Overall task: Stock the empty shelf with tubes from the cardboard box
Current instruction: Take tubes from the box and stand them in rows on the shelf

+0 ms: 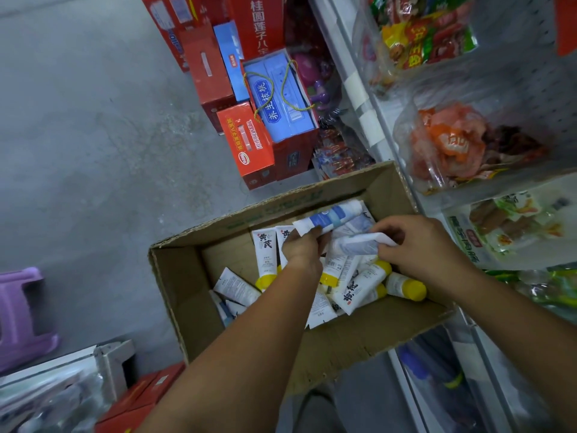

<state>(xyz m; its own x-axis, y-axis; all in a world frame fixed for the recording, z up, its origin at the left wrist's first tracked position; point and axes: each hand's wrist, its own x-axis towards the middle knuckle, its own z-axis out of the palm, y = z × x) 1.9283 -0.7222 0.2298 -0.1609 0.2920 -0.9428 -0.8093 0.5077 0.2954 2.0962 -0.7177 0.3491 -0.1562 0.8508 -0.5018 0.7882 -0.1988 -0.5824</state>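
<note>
You're reaching both hands into the cardboard box (pixel 187 276), which is sitting open on the floor at ctr frame. Your L hand (pixel 301 248) is curling its fingers round a white-and-blue tube (pixel 327 218), which is lying above the pile w/ its far end pointing to approx 2 o'clock. Your R hand (pixel 418 245), just beside the L at its 3 o'clock, is pinching the flat crimped end of a pale blue tube (pixel 352 245) between thumb and fingers. Under both hands more tubes are lying jumbled in the box: white ones w/ yellow caps (pixel 406 287) and black characters. The box bottom is showing bare toward 9 o'clock. The shelf unit (pixel 356 85) is running along the box's 3 o'clock side, w/ bagged snacks (pixel 446 145) lying on it. At the box's 12 o'clock, red gift boxes (pixel 246 142) and a blue gift box (pixel 281 101) are standing on the floor. A purple stool (pixel 22 310) is sitting at 9 o'clock, well apart from the box.
</note>
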